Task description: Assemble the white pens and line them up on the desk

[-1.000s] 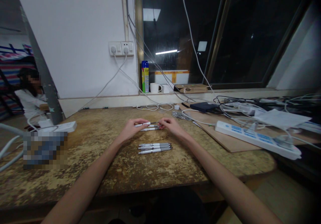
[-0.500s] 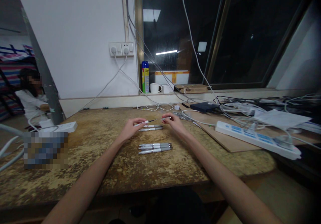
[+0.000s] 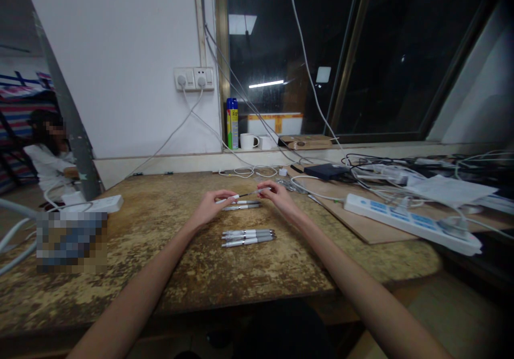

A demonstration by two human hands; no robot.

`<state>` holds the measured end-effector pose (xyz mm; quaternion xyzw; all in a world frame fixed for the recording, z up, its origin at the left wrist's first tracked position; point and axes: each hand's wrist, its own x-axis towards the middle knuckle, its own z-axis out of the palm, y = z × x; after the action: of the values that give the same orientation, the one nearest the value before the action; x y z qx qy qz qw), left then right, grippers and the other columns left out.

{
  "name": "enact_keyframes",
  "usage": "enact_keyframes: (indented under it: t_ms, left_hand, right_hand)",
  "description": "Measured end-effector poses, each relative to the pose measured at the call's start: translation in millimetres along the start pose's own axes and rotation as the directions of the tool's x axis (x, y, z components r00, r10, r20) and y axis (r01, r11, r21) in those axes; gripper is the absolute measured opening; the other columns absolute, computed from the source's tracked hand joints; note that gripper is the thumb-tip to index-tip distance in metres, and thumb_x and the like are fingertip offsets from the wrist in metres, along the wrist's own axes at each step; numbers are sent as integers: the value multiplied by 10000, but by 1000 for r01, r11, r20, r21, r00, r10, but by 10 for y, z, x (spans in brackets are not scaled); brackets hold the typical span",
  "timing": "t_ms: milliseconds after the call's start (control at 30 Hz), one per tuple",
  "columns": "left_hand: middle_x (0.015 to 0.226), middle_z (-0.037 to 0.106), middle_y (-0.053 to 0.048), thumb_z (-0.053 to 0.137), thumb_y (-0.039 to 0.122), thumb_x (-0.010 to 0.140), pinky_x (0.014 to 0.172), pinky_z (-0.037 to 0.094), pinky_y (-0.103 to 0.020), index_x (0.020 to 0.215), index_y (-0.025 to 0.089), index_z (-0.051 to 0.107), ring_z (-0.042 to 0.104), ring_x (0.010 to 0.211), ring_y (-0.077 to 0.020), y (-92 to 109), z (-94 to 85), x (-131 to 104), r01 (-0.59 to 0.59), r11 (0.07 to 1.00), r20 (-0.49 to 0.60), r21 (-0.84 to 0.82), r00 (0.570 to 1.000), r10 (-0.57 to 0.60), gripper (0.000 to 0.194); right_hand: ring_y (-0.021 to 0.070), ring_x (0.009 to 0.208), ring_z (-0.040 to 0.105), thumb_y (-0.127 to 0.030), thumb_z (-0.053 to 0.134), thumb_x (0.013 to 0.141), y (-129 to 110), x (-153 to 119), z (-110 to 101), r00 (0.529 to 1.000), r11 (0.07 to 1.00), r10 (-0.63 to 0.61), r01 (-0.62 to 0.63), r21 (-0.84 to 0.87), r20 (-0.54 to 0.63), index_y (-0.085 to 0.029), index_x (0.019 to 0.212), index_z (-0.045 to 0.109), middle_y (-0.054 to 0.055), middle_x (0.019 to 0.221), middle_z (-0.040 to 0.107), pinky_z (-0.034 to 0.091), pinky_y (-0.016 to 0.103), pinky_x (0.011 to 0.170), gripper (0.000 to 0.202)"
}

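The left hand point(image 3: 206, 207) has its fingers closed in a light pinch around a white pen barrel point(image 3: 225, 201), whose front end points toward the right fingers. A dark refill point(image 3: 243, 194) sticks out of that end into the gap between the 2 hands. The right hand point(image 3: 281, 198) has its thumb and fingertips nearly together on a small pale piece point(image 3: 263, 190) at the refill's tip; whether the 2 touch is too small to tell.

Just below the left fingers, 2 assembled-looking pens point(image 3: 242, 207) lie on the surface point(image 3: 193, 278); a pen group point(image 3: 249, 237) lies nearer the body, below both sets of fingers.

For good work here, the left fingers should steady the barrel while the right fingers line the piece up with the refill. A straight, gentle movement seems best, since sideways pressure could bend the thin refill.
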<state>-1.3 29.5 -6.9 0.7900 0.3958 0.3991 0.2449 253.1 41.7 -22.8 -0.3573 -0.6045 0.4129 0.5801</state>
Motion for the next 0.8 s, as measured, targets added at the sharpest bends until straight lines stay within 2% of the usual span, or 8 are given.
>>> enact_keyframes:
  t_ms: [167, 800]
  left_hand:
    - [1118, 792, -81, 650, 496, 928, 991, 486, -339, 1092, 186, 803, 707, 1056, -258, -22, 0, 5, -21, 1000, 2, 4, 1000, 21, 383]
    - [1109, 796, -72, 634, 521, 924, 1009, 485, -363, 1087, 209, 806, 708, 1064, -269, 40, 4, -23, -20, 1000, 14, 5, 1000, 20, 392]
  right_hand:
    - [190, 827, 695, -312, 711, 707, -1, 0, -1, 1000, 1000, -9, 9, -13, 0, -196, 901, 716, 56, 1004, 728, 550, 366, 865, 227]
    - [195, 813, 662, -332, 696, 731, -28, -19, 13, 999, 998, -10, 12, -58, 48, -200, 891, 730, 31, 891, 717, 530, 346, 828, 211]
